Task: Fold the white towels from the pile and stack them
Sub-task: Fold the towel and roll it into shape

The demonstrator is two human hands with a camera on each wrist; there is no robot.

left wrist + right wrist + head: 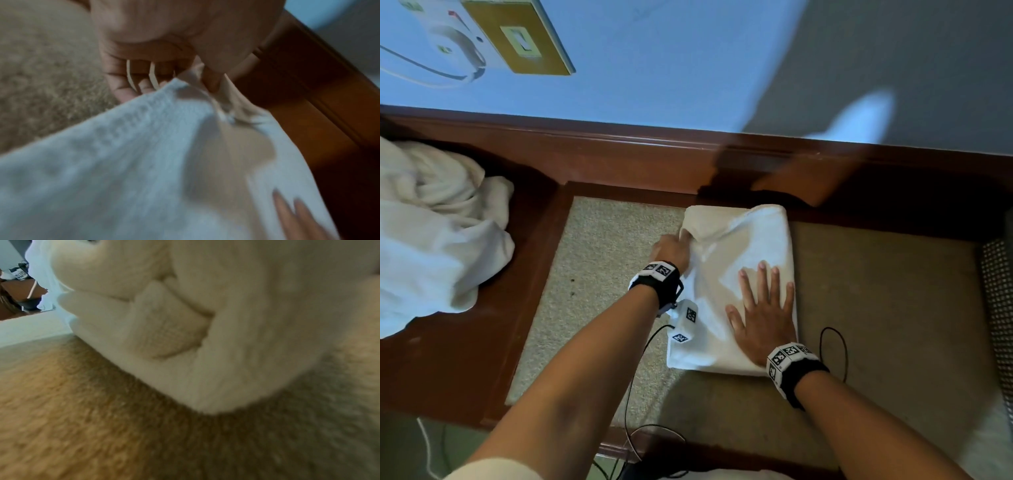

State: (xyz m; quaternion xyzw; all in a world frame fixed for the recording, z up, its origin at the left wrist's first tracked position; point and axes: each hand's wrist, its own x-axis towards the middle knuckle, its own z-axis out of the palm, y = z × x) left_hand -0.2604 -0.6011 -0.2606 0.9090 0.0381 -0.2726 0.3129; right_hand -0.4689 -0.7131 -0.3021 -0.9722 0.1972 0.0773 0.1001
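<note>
Towel: we are judging it soft, limp — best taken at corners.
Left hand: pinching the far corner.
Right hand: fingers spread, pressing flat.

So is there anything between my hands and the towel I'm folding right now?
Nothing visible. The left hand already pinches the towel at its far left corner, and the right hand lies flat on top of it.

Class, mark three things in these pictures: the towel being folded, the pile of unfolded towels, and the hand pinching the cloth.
folded towel [753, 246], head view, bare top face.
towel pile [431, 240], head view, crumpled middle.
left hand [671, 248], head view, back of hand at the towel's far left corner.
</note>
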